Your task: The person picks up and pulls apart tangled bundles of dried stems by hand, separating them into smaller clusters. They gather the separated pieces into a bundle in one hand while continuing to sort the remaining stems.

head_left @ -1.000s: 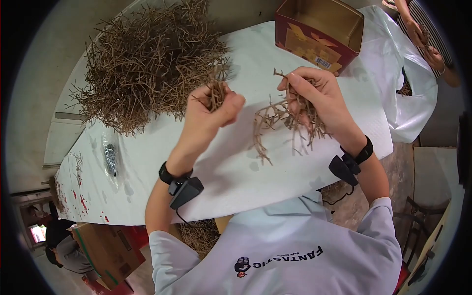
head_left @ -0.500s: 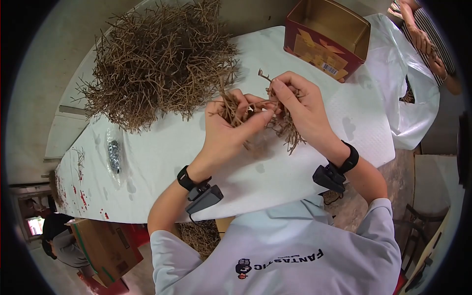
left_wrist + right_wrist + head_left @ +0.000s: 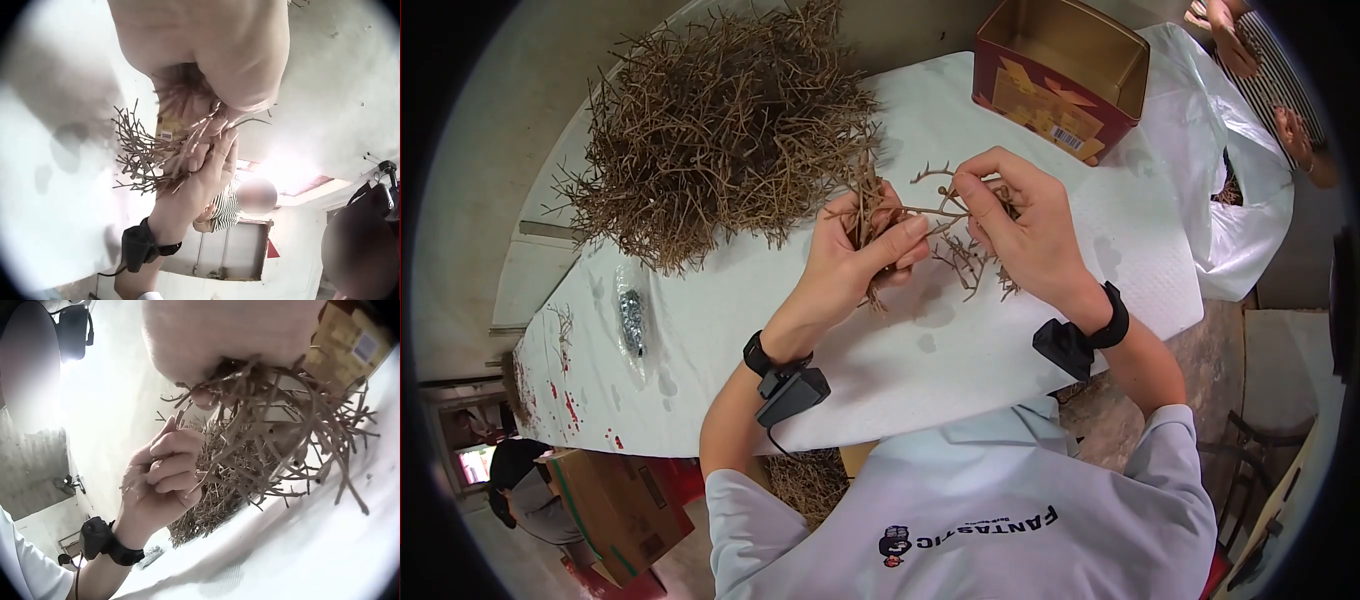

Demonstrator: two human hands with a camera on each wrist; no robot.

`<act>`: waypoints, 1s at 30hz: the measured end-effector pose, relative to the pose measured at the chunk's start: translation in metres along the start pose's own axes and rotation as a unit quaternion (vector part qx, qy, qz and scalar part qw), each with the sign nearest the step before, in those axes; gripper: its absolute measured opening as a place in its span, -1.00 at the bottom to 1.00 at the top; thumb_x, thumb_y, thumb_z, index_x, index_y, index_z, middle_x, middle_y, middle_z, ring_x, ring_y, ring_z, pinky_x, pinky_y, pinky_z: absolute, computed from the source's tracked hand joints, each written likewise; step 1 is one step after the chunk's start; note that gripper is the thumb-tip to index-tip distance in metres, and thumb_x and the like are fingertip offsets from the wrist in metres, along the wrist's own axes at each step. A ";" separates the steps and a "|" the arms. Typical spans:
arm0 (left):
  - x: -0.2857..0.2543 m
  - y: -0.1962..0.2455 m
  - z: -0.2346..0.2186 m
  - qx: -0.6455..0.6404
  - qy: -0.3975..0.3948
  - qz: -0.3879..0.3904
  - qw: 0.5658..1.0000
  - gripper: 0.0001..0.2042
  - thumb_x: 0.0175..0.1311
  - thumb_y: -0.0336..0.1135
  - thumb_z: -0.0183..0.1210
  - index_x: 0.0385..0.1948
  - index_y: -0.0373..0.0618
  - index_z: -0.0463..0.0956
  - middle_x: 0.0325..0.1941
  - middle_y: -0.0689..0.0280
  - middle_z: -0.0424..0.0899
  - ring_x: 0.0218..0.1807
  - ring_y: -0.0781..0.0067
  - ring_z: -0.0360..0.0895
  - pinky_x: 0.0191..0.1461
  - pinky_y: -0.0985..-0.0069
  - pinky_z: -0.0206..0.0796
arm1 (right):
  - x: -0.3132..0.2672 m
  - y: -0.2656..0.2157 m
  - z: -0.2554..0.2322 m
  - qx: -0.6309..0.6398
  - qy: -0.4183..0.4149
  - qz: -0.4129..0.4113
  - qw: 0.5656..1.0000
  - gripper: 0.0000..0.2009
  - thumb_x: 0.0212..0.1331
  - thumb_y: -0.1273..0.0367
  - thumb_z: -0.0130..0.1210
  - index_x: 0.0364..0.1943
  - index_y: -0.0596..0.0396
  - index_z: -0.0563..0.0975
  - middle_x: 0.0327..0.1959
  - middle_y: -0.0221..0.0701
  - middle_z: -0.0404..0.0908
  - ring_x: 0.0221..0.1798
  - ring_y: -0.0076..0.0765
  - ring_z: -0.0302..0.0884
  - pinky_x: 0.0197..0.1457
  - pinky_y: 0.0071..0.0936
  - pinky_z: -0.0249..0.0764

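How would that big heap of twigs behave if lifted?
Those twigs would probably rise as a clump, being crossed and tangled. They look light for their bulk, being thin with gaps between. Many jut out without drooping, so they're likely stiff.

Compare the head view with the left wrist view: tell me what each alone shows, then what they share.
Only the head view shows the clear plastic packet and the cardboard box. Only the left wrist view shows a red triangle against a white wall. Both show the left hand, the right hand, the twigs they hold and a striped shirt.
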State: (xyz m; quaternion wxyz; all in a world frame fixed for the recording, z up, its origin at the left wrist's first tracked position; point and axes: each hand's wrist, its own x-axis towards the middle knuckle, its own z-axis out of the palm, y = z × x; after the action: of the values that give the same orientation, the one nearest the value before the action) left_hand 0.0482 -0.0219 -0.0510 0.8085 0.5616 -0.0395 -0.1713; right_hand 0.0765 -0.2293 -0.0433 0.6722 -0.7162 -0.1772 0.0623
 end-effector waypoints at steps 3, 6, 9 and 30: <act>-0.002 0.003 -0.003 0.013 0.024 -0.018 0.999 -0.81 0.35 -0.37 0.27 -0.25 -0.10 0.39 -0.34 0.46 0.59 -0.38 0.67 0.58 -0.43 0.69 0.33 | -0.002 0.001 -0.003 -0.018 0.001 -0.034 0.999 -0.88 0.43 0.43 0.05 -0.19 0.23 0.50 -0.49 -0.53 0.51 -0.52 -0.73 0.32 -0.49 -0.68 0.24; -0.002 0.014 -0.008 0.092 0.000 -0.014 0.996 -0.83 0.35 -0.39 0.26 -0.25 -0.12 0.40 -0.35 0.48 0.56 -0.37 0.68 0.59 -0.44 0.69 0.32 | -0.002 0.002 -0.008 -0.034 0.004 -0.061 0.998 -0.88 0.42 0.43 0.06 -0.20 0.24 0.51 -0.48 -0.52 0.52 -0.53 -0.74 0.31 -0.49 -0.69 0.22; -0.003 0.020 -0.013 0.103 -0.051 -0.010 0.993 -0.84 0.36 -0.41 0.25 -0.24 -0.13 0.40 -0.35 0.49 0.53 -0.33 0.69 0.60 -0.43 0.69 0.31 | -0.003 0.000 -0.014 -0.054 0.009 -0.081 0.995 -0.88 0.41 0.44 0.07 -0.22 0.25 0.53 -0.46 -0.52 0.53 -0.52 -0.74 0.30 -0.50 -0.69 0.22; 0.009 0.021 -0.037 0.073 -0.055 0.008 0.996 -0.71 0.33 -0.35 0.27 -0.47 -0.06 0.28 -0.47 0.43 0.39 -0.36 0.53 0.41 -0.34 0.56 0.24 | 0.018 0.010 -0.036 0.227 0.027 0.076 0.971 -0.78 0.52 0.26 -0.18 -0.29 0.06 0.34 -0.48 -0.51 0.30 -0.54 -0.61 0.27 -0.54 -0.66 0.10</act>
State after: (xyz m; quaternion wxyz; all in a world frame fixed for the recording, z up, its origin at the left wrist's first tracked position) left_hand 0.0708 0.0150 -0.0462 0.7633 0.6086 -0.1009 -0.1917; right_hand 0.1070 -0.2578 -0.0472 0.8147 -0.5581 -0.0854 0.1326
